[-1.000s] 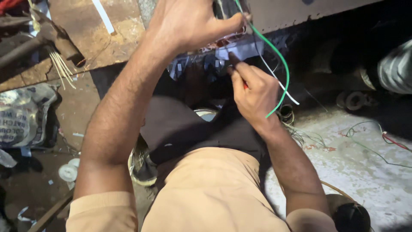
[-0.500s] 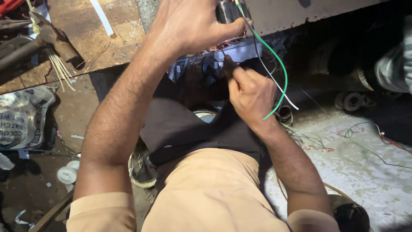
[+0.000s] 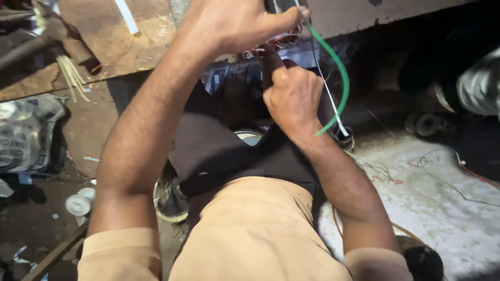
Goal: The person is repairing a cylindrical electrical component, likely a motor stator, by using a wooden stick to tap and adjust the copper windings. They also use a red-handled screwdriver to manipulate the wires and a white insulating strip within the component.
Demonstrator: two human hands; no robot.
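Fingers and thumb of the left hand (image 3: 234,23) close in a tight grip around a dark cylindrical part (image 3: 278,5) at the top edge of the view, where only its lower end shows. The right hand (image 3: 294,96), just below, is curled into a narrow fist with the forefinger stretched up toward a cluster of thin reddish wires (image 3: 276,46) beneath that part; whether the fist pinches a wire or a small tool cannot be told. A bright green cable (image 3: 341,78) leaves the dark part, arcs out to the right of the right hand and ends free near the wrist, while a thin white wire (image 3: 328,93) runs straight down beside it. The green cable is smooth, glossy and evenly thick; the white one is far thinner.

Compared with half a second ago, the right hand has risen closer to the left, its forefinger now reaching up into the wire cluster, and the left hand sits higher in the view, so that less of the dark part can be seen.

Farther out, a dark cloth (image 3: 219,151) lies across the person's lap above tan trousers (image 3: 250,234). A worn wooden board (image 3: 109,47) carries a bundle of pale sticks (image 3: 70,78) at upper left, a printed sack (image 3: 23,132) lies at far left, and two small white discs (image 3: 79,203) rest on the dirty floor (image 3: 442,218), where loose green and red wires trail at right.
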